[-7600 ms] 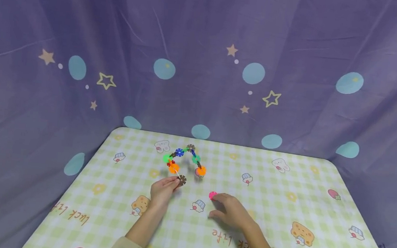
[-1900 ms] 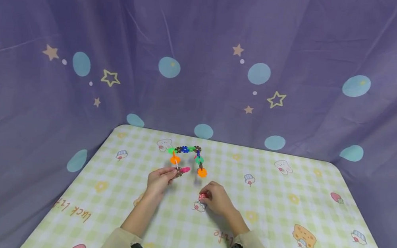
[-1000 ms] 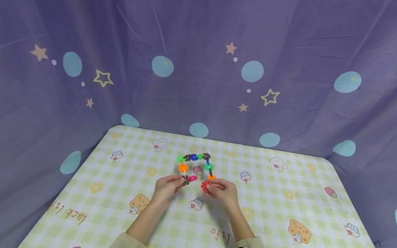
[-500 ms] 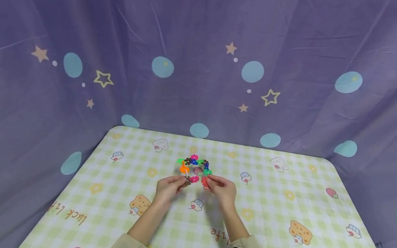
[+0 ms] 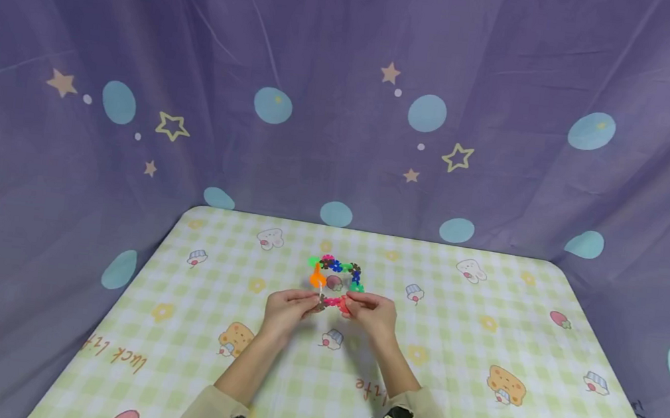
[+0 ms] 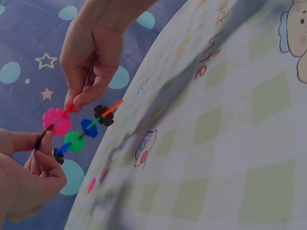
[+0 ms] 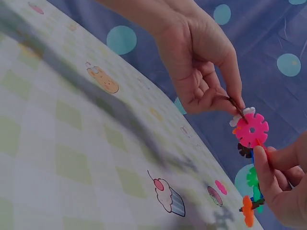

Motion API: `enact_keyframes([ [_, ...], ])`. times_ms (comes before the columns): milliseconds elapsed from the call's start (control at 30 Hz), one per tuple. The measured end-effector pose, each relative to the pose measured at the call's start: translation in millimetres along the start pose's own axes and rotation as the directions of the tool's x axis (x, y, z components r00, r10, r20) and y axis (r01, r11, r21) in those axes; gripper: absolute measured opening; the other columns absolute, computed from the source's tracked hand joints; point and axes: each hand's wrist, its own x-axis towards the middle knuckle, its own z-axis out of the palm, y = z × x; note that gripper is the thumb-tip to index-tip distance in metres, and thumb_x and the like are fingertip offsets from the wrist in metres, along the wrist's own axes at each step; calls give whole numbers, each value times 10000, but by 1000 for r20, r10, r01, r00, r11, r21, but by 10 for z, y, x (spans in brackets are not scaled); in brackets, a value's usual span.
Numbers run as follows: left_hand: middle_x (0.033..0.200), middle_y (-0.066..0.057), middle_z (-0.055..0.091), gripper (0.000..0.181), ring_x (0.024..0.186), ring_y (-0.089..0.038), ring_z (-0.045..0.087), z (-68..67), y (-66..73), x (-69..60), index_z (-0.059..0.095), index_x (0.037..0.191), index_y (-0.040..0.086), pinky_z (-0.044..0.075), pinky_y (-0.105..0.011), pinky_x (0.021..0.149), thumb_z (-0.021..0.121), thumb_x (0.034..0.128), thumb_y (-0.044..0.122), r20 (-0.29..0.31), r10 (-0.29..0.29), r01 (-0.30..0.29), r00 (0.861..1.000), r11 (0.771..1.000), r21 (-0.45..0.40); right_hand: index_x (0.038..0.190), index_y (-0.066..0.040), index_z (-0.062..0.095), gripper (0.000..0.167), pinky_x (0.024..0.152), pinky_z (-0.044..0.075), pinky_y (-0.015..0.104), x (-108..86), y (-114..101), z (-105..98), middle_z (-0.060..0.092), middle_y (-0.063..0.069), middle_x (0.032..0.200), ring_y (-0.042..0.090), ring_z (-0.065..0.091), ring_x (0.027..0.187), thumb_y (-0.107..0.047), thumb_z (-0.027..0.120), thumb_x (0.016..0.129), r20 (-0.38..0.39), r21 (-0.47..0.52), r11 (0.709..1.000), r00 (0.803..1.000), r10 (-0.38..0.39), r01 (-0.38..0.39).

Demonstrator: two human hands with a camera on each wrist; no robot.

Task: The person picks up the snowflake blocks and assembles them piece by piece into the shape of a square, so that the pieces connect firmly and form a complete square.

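A chain of notched plastic discs in several colours hangs above the table, bent into a ring. My left hand [image 5: 288, 313] pinches its brown disc [image 5: 322, 303] between thumb and fingers. Slotted onto that brown piece is a pink disc [image 7: 260, 130], facing the right wrist camera. With thumb and fingertips my right hand [image 5: 375, 318] grips a red disc [image 5: 344, 305], whose edge meets the pink disc's rim; I cannot tell how deep it sits. An orange disc [image 5: 318, 280] and a blue disc [image 6: 87, 126] belong to the ring. Fingers partly hide both held pieces.
A loose pink disc [image 6: 91, 185] lies on the table beyond the ring. Beneath is a green-checked tablecloth [image 5: 455, 342] with printed cartoons. Behind it hangs a purple curtain [image 5: 339, 162] with stars and ovals.
My right hand has brought the red disc up and left to the pink disc, closing the gap between my hands. Earlier, the pink disc was under my right hand, off the chain.
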Motion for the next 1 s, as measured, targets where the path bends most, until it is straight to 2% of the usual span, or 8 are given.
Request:
enact_keyframes([
  [133,790,-78,754,214,639,-85,690,-22,-4,-4,679,1003,-103,574,-213,625,713,819,2,3,15,-15,1000,1000,20,995,109,698,221,671,612,396,8,28,7,735,225,874,136,689,556,76,718,778,36,30,999,999,15,-16],
  [267,802,-87,754,210,643,-83,691,-21,-24,-25,677,1001,-96,574,-212,633,711,812,-11,-6,31,-31,999,999,19,997,112,695,216,634,613,344,-9,29,46,735,221,871,94,674,548,80,709,783,22,31,999,999,-25,25],
  [433,787,-70,753,208,644,-79,698,12,-26,-23,676,1004,-99,591,-242,668,707,818,-12,-20,63,-64,998,998,-15,994,84,711,200,647,612,360,23,9,67,736,221,879,80,671,567,59,710,795,-4,16,997,997,-72,72],
  [667,778,-40,754,241,631,-45,684,-7,-21,-2,665,1031,-106,508,-187,570,709,838,33,-24,70,-70,997,998,-8,1024,54,714,202,623,607,283,65,-8,92,731,229,917,45,658,578,8,704,827,9,-16,992,992,-124,124],
  [767,792,-30,756,250,640,-31,680,-17,-7,22,665,1043,-93,491,-179,563,709,844,52,-36,64,-64,997,998,-6,1051,57,702,221,623,605,267,98,-15,70,726,240,944,80,682,606,-1,699,838,-6,-9,990,990,-141,141],
  [900,779,4,750,254,641,-24,666,-48,5,84,664,1053,-89,494,-176,573,708,844,48,-80,43,-46,996,998,-32,1049,70,695,213,607,600,246,207,15,-45,718,256,964,202,727,696,-13,689,853,-76,-23,983,980,-182,180],
  [1000,771,29,739,263,633,-19,641,-92,28,129,661,1067,-93,486,-167,565,705,847,44,-122,35,-40,992,998,-45,1027,48,707,190,611,595,233,341,98,-160,727,235,953,272,729,757,-44,691,862,-96,-120,964,964,-247,235],
])
